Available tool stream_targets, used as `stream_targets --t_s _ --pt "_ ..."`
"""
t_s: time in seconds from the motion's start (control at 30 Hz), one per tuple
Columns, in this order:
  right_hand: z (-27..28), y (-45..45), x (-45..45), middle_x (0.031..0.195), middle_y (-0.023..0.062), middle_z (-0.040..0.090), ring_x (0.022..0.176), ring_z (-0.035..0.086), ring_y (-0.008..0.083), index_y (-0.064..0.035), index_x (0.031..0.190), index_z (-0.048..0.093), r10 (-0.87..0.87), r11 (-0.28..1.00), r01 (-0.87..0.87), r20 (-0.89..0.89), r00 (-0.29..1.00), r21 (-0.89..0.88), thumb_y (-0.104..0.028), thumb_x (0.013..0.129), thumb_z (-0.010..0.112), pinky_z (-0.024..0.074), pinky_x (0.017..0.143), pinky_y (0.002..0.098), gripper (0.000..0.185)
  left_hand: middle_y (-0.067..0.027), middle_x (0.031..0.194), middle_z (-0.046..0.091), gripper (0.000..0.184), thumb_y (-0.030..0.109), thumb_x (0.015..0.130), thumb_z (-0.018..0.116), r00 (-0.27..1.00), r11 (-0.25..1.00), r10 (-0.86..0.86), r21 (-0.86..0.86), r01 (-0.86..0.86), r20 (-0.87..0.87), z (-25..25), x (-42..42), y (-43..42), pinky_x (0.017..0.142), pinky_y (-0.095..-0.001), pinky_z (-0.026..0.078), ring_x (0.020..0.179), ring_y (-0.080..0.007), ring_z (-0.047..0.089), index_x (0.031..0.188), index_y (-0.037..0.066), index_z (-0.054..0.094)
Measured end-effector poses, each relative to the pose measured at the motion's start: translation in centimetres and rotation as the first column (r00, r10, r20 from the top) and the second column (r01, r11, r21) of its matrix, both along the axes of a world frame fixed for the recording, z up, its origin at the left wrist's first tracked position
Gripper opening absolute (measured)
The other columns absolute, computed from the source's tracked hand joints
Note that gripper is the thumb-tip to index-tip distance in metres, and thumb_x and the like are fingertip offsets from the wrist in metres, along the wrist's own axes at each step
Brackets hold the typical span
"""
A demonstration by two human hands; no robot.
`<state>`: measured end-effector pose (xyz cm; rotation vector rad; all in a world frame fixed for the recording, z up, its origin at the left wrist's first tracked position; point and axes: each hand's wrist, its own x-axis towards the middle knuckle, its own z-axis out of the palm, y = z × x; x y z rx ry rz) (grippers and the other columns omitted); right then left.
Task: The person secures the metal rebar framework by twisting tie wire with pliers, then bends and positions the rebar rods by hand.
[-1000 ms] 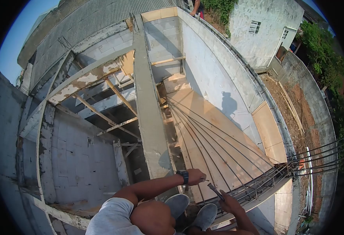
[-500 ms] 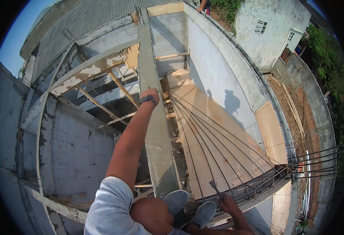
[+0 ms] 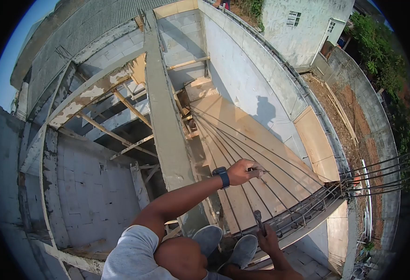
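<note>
My left hand [image 3: 244,172], with a dark watch on its wrist, is stretched over the fanned steel rods [image 3: 247,144]. Its fingers are pinched together above one rod; whatever they hold is too small to make out. Low in the view, my right hand [image 3: 269,239] grips a dark metal tool with a widened head, which looks like pincers [image 3: 258,216]. The tool points upward beside the rods' near ends. Under the rods lies a plywood sheet [image 3: 242,122]. A rebar cage [image 3: 286,219] runs along its near edge, close to my right hand.
My shoes [image 3: 242,252] are at the near end, beside a grey concrete beam [image 3: 160,107]. Left of it, a deep opening has wooden props [image 3: 132,108] across it. A block wall [image 3: 247,77] borders the plywood, and long bars [image 3: 377,177] stick out at right.
My left hand has swung from above the concrete beam rightward and nearer, over the rods, and is pinched. My right hand stays low with the tool, now more upright. The view has shifted slightly.
</note>
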<state>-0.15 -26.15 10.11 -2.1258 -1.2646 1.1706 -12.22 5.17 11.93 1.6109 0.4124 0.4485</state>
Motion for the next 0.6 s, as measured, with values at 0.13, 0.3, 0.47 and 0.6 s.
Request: stream_targets --t_s 0.13,0.3,0.47,0.6 --pt "-1.8 0.8 1.6 0.065 0.0100 0.059 0.060 0.060 0.0214 0.0009 0.091 0.056 -0.172 0.983 0.162 -0.118 0.978 -0.088 -0.035 0.098 0.051 0.0469 0.057 0.0368 0.037 0.0018 0.078 0.065 0.026 0.025 0.089 0.072 0.974 0.801 -0.083 -0.596 -0.060 -0.210 -5.1 -3.5 -6.4 0.050 -0.0212 0.037 0.057 -0.0027 0.048 0.106 0.006 0.071" --pt "-0.1 3.0 1.6 0.066 0.0079 0.061 0.061 0.062 0.0188 0.0008 0.100 0.057 -0.105 0.992 0.088 -0.219 0.970 -0.087 -0.032 0.098 0.050 0.0480 0.059 0.0349 0.033 0.0021 0.078 0.065 0.025 0.024 0.089 0.072 0.951 0.760 -0.081 -0.636 -0.134 -0.297 -5.8 -4.9 -8.3 0.050 -0.0222 0.039 0.057 -0.0042 0.050 0.105 0.006 0.072" --pt "-1.3 2.5 1.0 0.072 0.0104 0.064 0.068 0.064 0.0228 -0.0001 0.113 0.058 0.031 0.996 -0.038 -0.087 0.996 -0.083 -0.032 0.098 0.051 0.0490 0.064 0.0386 0.036 0.0037 0.078 0.063 0.025 0.025 0.090 0.071 0.941 0.832 -0.003 -0.523 -0.186 -0.339 -7.5 -4.8 -7.4 0.052 -0.0212 0.041 0.060 -0.0034 0.051 0.107 0.007 0.070" --pt "-2.7 0.7 1.0 0.073 0.0108 0.064 0.070 0.065 0.0238 -0.0006 0.118 0.058 0.055 0.992 -0.062 -0.063 0.996 -0.107 -0.035 0.097 0.052 0.0491 0.065 0.0394 0.041 -0.0004 0.084 0.068 0.025 0.026 0.090 0.070 0.941 0.866 0.050 -0.454 -0.208 -0.336 -8.3 -5.2 -5.2 0.057 -0.0232 0.047 0.066 -0.0065 0.057 0.102 0.004 0.072"
